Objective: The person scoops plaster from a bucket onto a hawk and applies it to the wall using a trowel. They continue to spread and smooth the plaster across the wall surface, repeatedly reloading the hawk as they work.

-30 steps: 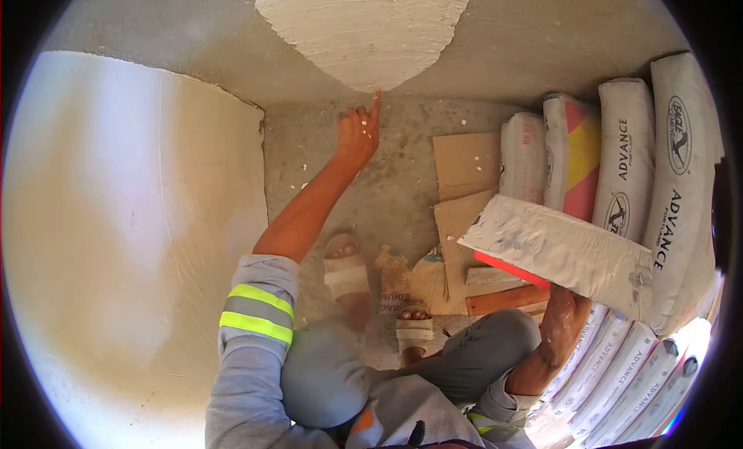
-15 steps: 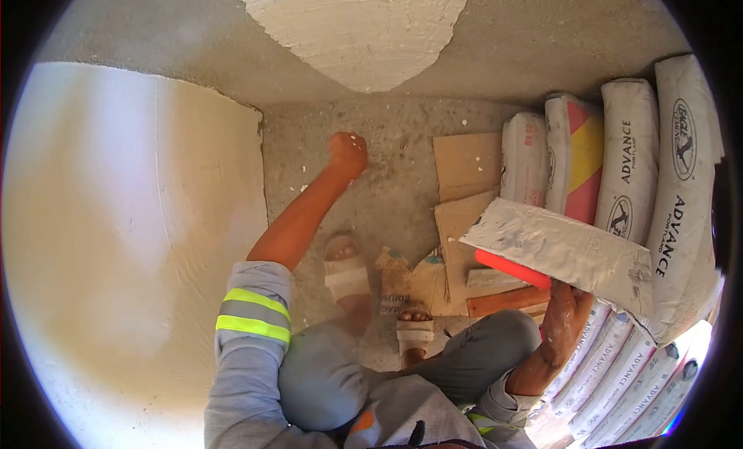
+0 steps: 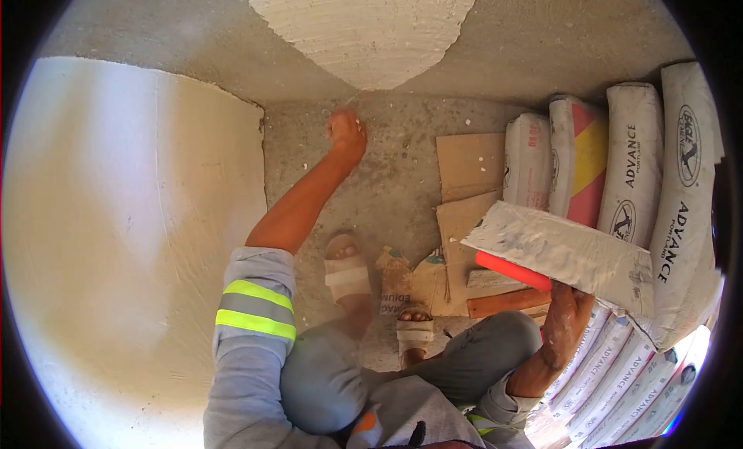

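My left hand (image 3: 346, 132) is stretched forward over the floor near the foot of the far wall, just below a pointed patch of pale plaster (image 3: 371, 31). Its fingers are curled; whatever they may hold is too small to name. On the right side, my right hand (image 3: 569, 303) is wrapped round the end of the red handle of a plastering trowel (image 3: 565, 244). The long metal blade is smeared with pale plaster and lies tilted in front of the cement bags.
Cement bags (image 3: 628, 155) stand in a row at the right, with more bags (image 3: 619, 379) below. Cardboard pieces (image 3: 470, 167) and a wooden strip (image 3: 507, 302) lie on the concrete floor (image 3: 395, 170). A smooth plastered wall (image 3: 116, 240) rises at the left.
My left hand has moved a little forward, toward the far wall. The right hand and the trowel have barely moved.
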The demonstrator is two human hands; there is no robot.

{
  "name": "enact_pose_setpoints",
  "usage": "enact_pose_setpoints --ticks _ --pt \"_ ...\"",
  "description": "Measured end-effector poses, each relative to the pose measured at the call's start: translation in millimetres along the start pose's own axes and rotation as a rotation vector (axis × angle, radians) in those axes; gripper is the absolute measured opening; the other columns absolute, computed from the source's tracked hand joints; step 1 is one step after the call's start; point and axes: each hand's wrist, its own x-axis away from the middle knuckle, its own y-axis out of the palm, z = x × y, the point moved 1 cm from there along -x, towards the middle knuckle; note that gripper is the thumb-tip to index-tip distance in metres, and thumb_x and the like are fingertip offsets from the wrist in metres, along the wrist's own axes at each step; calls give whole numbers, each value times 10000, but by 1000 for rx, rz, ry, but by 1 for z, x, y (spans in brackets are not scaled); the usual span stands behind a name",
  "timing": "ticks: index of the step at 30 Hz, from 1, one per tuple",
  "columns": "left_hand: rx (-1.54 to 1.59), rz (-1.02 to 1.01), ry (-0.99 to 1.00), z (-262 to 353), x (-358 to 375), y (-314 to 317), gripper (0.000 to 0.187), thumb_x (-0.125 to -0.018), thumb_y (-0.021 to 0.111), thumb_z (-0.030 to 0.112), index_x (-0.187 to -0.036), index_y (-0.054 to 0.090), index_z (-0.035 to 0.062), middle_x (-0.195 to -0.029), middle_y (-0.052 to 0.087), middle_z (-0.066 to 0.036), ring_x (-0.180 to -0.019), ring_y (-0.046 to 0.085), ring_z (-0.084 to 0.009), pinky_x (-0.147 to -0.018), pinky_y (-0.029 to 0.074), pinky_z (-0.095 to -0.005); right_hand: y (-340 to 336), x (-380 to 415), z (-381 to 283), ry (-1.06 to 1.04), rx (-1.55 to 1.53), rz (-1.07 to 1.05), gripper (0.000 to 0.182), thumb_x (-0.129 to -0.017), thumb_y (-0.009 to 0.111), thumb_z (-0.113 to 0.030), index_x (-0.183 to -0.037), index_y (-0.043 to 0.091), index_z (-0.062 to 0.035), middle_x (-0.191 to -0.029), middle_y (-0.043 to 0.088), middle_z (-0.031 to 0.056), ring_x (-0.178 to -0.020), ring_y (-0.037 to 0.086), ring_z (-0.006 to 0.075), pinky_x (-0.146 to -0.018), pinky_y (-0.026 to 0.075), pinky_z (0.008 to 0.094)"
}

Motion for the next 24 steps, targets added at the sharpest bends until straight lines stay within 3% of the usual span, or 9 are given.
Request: enact_pose_setpoints --ticks 2,5,10,12,15,18,20,22,24 --pt "109 -380 94 0 -2 2 519 -745 780 243 -1225 663 85 -910 696 -58 -824 667 -203 -549 515 -311 7 1 -6 -27 -44 40 296 -889 583 -56 -1167 574 46 -1034 609 68 -862 521 125 -740 394 255" --pt "196 -164 -45 0 -7 59 231 -778 747 231 -928 755 55 -895 714 -71 -813 691 -207 -570 529 -330 6 -1 -11 30 31 29 291 -888 592 -65 -1157 582 47 -1034 613 68 -890 539 132 -768 406 253" --pt "1108 347 -564 -60 -13 106 568 -908 639 290 -1353 460 -15 -984 655 -128 -749 644 -219 -690 549 -363 -5 -9 7 -90 24 -70 298 -901 593 -80 -1174 580 39 -1056 628 74 -888 550 131 -825 444 273" --pt "2125 220 -538 -93 5 64 646 -935 611 305 -1434 348 -11 -1008 623 -134 -767 615 -214 -755 541 -355 -20 -15 26 -163 36 -130 325 -909 599 -98 -1205 564 31 -1092 620 79 -929 545 146 -866 443 287" --pt "2605 483 -353 -79 -1 83 510 -971 554 284 -1376 436 -2 -1011 600 -113 -757 584 -193 -777 534 -349 -29 -17 103 -64 134 -239 414 -911 618 -135 -1282 518 19 -1195 586 97 -1076 522 193 -963 410 314" --pt "2243 390 -341 -75 74 68 520 -941 574 190 -1428 434 71 -1097 577 -87 -890 584 -164 -725 525 -326 43 -19 221 149 302 -477 508 -913 636 -173 -1359 471 6 -1297 553 116 -1222 498 241 -1059 377 341" --pt "2226 456 -522 -59 119 93 317 -953 602 233 -1229 579 78 -1046 568 -65 -903 589 -156 -678 515 -289 168 -42 253 246 -227 -582 502 -908 644 -157 -1355 479 2 -1308 549 115 -1229 492 238 -1060 372 341" --pt "2079 393 -588 -39 166 117 292 -963 614 327 -1091 588 66 -991 580 -55 -894 591 -153 -684 516 -293 288 -65 243 303 -721 -635 497 -903 652 -142 -1351 488 -2 -1318 546 115 -1237 486 234 -1061 368 341" --pt "2005 360 -582 -25 205 140 255 -959 627 270 -1013 602 22 -845 610 -36 -744 601 -127 -664 524 -278 341 -83 142 -43 -557 -661 430 -907 660 -135 -1295 532 -1 -1256 584 93 -1153 549 202 -1002 427 332"
